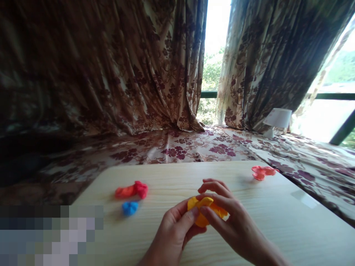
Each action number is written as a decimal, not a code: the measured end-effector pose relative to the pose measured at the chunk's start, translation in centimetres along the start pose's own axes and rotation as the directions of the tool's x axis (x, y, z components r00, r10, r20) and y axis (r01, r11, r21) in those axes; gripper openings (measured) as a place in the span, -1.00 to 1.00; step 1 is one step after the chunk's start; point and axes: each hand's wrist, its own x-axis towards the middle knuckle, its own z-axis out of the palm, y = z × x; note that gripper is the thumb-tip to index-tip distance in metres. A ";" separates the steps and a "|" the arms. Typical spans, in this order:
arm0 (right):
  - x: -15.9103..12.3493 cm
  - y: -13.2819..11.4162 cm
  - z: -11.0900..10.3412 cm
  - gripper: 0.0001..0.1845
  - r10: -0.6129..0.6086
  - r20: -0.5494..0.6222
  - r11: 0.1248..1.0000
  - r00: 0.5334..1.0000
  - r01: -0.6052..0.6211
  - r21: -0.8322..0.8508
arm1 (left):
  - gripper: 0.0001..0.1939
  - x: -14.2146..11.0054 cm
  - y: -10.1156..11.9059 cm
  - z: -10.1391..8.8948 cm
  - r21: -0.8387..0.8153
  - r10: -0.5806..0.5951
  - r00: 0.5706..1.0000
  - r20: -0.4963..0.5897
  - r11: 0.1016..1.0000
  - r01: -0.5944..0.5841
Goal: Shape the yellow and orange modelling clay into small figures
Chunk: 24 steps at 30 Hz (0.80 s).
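Observation:
Both hands meet over the near middle of the table around a soft yellow lump that looks like modelling clay [202,221]. My left hand [177,223] grips its left side, with the thumb pressed on top. From the right, the thumb and forefinger of my right hand [233,212] pinch a raised flap of it; the other fingers are held up, curled and apart. To the left lie a red and orange lump of similar look [131,190] and, just nearer, a small blue lump [129,208]. The yellow piece's underside is hidden by my fingers.
A coral-pink shaped piece [263,172] lies near the far right corner of the pale wooden table [166,173]. Beyond the table are flowered cloth [177,151], a small white lamp [277,118], and patterned curtains [133,66] by windows. The lower left corner is pixelated.

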 end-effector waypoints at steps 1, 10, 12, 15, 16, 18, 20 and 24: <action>0.0 0.0 0.1 -0.86 -0.003 0.004 1.000 1.000 0.003 -0.008 | -0.65 0.0 0.0 0.0 0.017 -0.003 1.000 0.000 1.000 0.003; -0.1 0.4 0.3 -0.88 -0.002 0.029 0.998 1.000 0.004 -0.056 | -0.67 0.5 -0.4 -0.6 -0.021 -0.059 0.998 -0.030 0.998 0.058; -0.1 0.6 0.3 -0.90 0.018 0.010 0.998 1.000 -0.017 -0.060 | -0.70 0.4 -0.5 -0.5 -0.027 -0.051 0.998 -0.031 0.998 0.050; 0.0 0.6 0.2 -0.87 0.011 0.010 0.999 1.000 -0.010 -0.043 | -0.74 0.3 -0.6 -0.5 -0.037 -0.053 0.997 -0.053 0.998 0.051; 0.0 0.6 0.2 -0.85 0.005 0.013 0.999 1.000 -0.004 -0.033 | -0.74 0.3 -0.6 -0.5 -0.040 -0.045 0.997 -0.061 0.998 0.042; 0.0 0.5 0.0 -0.84 -0.006 0.029 1.000 1.000 0.006 -0.015 | -0.74 0.5 -0.7 -0.6 -0.032 -0.018 0.997 -0.080 0.999 0.015; 0.0 0.5 -0.1 -0.89 -0.009 0.035 1.000 0.999 0.009 -0.007 | -0.74 0.7 -0.8 -0.8 -0.025 -0.006 0.996 -0.094 1.000 0.004; -0.1 0.8 -0.2 -0.91 0.004 -0.016 1.000 1.000 -0.004 -0.026 | -0.75 1.0 -0.9 -0.9 -0.056 -0.029 0.989 -0.146 0.998 0.021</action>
